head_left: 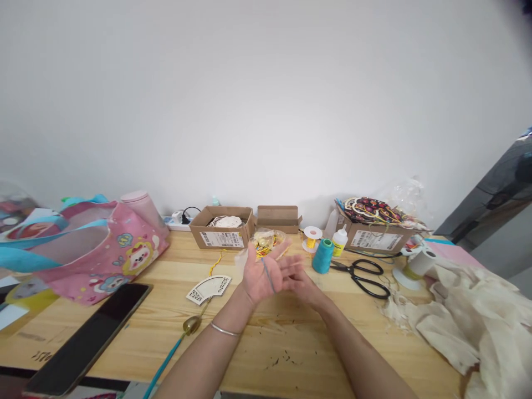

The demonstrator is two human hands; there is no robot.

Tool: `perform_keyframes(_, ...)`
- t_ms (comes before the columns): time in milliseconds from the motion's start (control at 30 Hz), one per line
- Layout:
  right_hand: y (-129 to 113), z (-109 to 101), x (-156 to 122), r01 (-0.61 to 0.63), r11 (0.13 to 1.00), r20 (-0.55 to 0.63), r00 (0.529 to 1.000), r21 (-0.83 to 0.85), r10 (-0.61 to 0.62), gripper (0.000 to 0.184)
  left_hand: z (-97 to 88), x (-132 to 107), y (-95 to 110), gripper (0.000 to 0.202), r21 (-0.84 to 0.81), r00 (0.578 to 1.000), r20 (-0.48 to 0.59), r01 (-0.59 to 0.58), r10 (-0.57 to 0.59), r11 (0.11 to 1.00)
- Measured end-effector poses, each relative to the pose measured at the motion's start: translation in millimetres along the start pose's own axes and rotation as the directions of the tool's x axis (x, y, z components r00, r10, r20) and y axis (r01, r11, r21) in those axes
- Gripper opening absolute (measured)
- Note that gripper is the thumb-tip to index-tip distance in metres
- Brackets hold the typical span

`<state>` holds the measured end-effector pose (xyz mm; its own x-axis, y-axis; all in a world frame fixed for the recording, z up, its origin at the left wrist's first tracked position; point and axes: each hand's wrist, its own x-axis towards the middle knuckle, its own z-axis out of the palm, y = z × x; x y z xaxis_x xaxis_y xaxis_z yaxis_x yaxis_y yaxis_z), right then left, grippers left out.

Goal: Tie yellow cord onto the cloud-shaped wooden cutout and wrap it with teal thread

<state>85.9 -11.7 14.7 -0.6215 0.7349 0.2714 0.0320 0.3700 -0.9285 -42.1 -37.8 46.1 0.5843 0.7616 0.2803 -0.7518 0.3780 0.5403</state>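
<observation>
Thread (269,279), teal, across open left hand (261,272); right hand (303,284) half hidden, grip unclear.

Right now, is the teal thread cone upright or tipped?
Upright. The teal thread cone stands on its wide base on the wooden table, narrow top up, left of the black scissors.

Mid-frame, the left hand (262,275) lies palm up, fingers spread, a blue thread (269,278) across it; the right hand (302,286) touches its fingertips. Right of them a teal spool (323,255) and black scissors (366,276) sit on the wooden table (266,354)
</observation>
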Motion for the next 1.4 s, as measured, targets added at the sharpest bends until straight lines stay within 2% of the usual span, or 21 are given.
perform_keyframes(67, 3.2, 0.1, 1.2, -0.019, 0.999, 0.035, 0.999, -0.043, 0.020, 0.029, -1.2, 2.5, 7.0, 0.052, 0.023, 0.984, -0.098, -0.150, 0.152, 0.988)
perform_keyframes(167, 3.7, -1.2, -0.6, -0.025, 0.980, 0.087, 0.995, -0.198, 0.043, 0.032, -3.2, 5.3, 14.6, 0.045, 0.039, 0.941, -0.197, -0.273, 0.275, 0.961)
perform_keyframes(333, -9.1, -6.3, -6.4, 0.095, 0.868, 0.152, 0.988, -0.487, -0.022, 0.026, -7.3, 8.1, 17.0, 0.047, 0.052, 0.879, -0.300, -0.374, 0.372, 0.926)
perform_keyframes(433, -21.9, -11.4, -8.3, 0.141, 0.813, 0.169, 0.984, -0.564, -0.053, 0.024, -10.3, 9.9, 14.6, 0.049, 0.069, 0.856, -0.357, -0.376, 0.375, 0.924)
perform_keyframes(667, -49.3, -29.7, -12.8, 0.218, 0.750, 0.155, 0.976, -0.625, -0.155, 0.014, -11.8, 14.1, -0.7, 0.051, 0.163, 0.889, -0.392, -0.186, 0.236, 0.969)
perform_keyframes(900, -51.1, -33.1, -11.4, 0.228, 0.708, 0.121, 0.973, -0.669, -0.199, 0.009, -8.0, 15.6, -20.2, 0.041, 0.168, 0.898, -0.441, 0.081, 0.002, 0.982)
perform_keyframes(967, -51.1, -32.4, -9.4, 0.223, 0.675, 0.119, 0.973, -0.703, -0.197, 0.008, -8.1, 14.2, -23.0, 0.050, 0.137, 0.903, -0.422, 0.148, -0.077, 0.980)
perform_keyframes(1033, -52.2, -32.7, -5.7, 0.215, 0.638, 0.127, 0.975, -0.739, -0.183, 0.010, -10.7, 12.3, -24.9, 0.071, 0.128, 0.912, -0.379, 0.218, -0.155, 0.968)
perform_keyframes(1133, -54.8, -35.2, 2.2, 0.205, 0.598, 0.143, 0.978, -0.775, -0.150, 0.016, -17.9, 9.1, -26.2, 0.085, 0.203, 0.933, -0.292, 0.273, -0.208, 0.940)
perform_keyframes(1200, -56.3, -37.1, 7.5, 0.215, 0.609, 0.170, 0.977, -0.763, -0.132, 0.017, -21.9, 7.3, -25.6, 0.080, 0.282, 0.953, -0.223, 0.266, -0.206, 0.922)
perform_keyframes(1267, -56.7, -37.9, 11.1, 0.203, 0.655, 0.179, 0.978, -0.728, -0.105, 0.014, -23.9, 5.7, -23.9, 0.064, 0.346, 0.959, -0.191, 0.265, -0.208, 0.900)
perform_keyframes(1400, -54.6, -36.9, 11.1, 0.130, 0.753, 0.153, 0.987, -0.645, -0.039, 0.014, -23.1, 4.2, -21.2, 0.031, 0.397, 0.929, -0.275, 0.344, -0.247, 0.851)
